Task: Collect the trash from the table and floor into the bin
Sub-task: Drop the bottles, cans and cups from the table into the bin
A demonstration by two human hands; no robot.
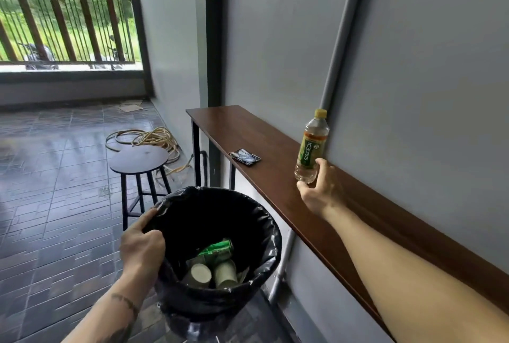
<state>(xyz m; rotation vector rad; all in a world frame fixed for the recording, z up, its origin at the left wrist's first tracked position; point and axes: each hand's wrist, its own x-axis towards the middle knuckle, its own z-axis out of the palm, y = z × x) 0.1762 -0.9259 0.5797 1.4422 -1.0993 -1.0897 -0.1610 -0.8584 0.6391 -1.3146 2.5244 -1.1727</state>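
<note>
Right hand point(319, 191) grips the clear plastic bottle point(311, 147) on the narrow brown wooden table point(275, 177); left hand point(143, 246) pinches the black-lined bin point(220, 301) rim beside the table. Next, I judge: lift, drop inside.

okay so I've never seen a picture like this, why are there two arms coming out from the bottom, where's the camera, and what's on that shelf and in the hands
The camera is worn on a person's head and looks forward and down, so the two arms are that person's own. There is only this one picture.

The left hand grips the rim of a bin lined with a black bag. Inside lie a green can and two paper cups.

The right hand closes around the bottom of a plastic bottle with a yellow cap, which stands upright on a narrow wooden table against the wall. Further along the table lies a dark wrapper.

On the tiled floor are a round stool and a coiled hose.
</note>
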